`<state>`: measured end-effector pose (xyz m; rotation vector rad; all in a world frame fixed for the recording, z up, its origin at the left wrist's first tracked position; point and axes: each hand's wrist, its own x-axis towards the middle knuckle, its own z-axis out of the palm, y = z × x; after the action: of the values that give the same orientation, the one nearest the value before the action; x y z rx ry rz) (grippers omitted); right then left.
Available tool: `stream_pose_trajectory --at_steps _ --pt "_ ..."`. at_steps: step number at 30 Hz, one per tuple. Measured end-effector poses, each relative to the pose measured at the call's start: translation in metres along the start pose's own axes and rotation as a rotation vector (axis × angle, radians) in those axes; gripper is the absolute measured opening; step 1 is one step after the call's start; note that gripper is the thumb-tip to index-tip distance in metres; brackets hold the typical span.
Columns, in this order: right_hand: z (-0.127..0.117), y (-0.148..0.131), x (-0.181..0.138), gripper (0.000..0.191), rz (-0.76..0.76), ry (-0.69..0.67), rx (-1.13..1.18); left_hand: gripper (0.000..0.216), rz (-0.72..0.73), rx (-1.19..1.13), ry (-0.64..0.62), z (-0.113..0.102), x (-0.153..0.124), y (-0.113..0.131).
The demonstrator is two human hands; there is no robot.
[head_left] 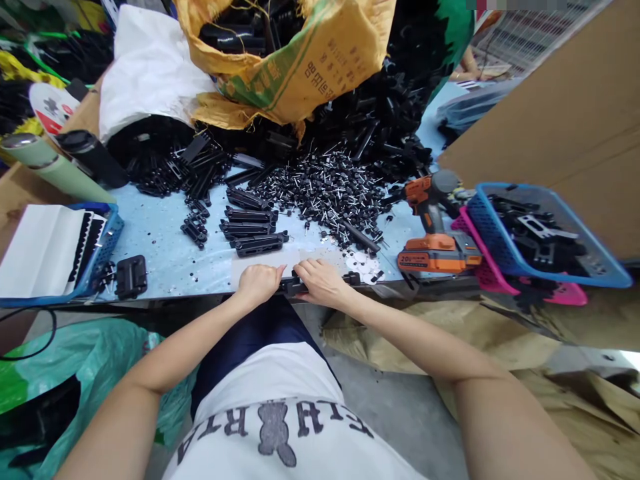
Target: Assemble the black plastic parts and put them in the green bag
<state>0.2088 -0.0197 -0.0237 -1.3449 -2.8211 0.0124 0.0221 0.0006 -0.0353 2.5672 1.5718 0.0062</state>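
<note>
At the table's front edge, my left hand is closed in a fist with its thumb along a long black plastic part. My right hand curls its fingers over the same part, whose far end sticks out to the right. Much of it is hidden under my hands. Just beyond them, several similar black plastic assemblies lie stacked in a row. A heap of small black-headed metal pins spreads behind, with a dark rod at its near edge.
An orange cordless drill stands right, beside a blue basket of black parts. At left are a blue basket, a black part and a green bottle. A yellow woven sack looms behind.
</note>
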Motion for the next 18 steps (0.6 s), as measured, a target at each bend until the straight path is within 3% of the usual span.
stream_pose_trajectory --at_steps 5,9,11,13,15,18 --pt "-0.002 0.004 0.010 0.049 -0.188 -0.057 0.012 0.065 -0.010 -0.040 -0.023 0.003 -0.006 -0.001" --pt "-0.015 0.017 -0.006 0.057 -0.105 -0.060 0.065 0.061 -0.006 -0.084 0.066 -0.003 -0.015 -0.015" --pt "-0.025 0.022 -0.018 0.062 -0.089 -0.033 0.167 0.062 0.121 -0.156 0.117 -0.014 -0.025 -0.019" --pt "-0.034 0.019 -0.029 0.064 -0.201 0.056 0.371 0.064 0.318 -0.328 0.186 -0.028 -0.041 -0.016" --pt "-0.038 0.006 -0.035 0.063 -0.350 0.161 0.626 0.065 0.487 -0.577 0.295 -0.042 -0.058 -0.004" --pt "-0.025 -0.030 -0.036 0.061 -0.476 0.324 0.986 0.061 0.570 -0.909 0.436 -0.054 -0.078 0.020"
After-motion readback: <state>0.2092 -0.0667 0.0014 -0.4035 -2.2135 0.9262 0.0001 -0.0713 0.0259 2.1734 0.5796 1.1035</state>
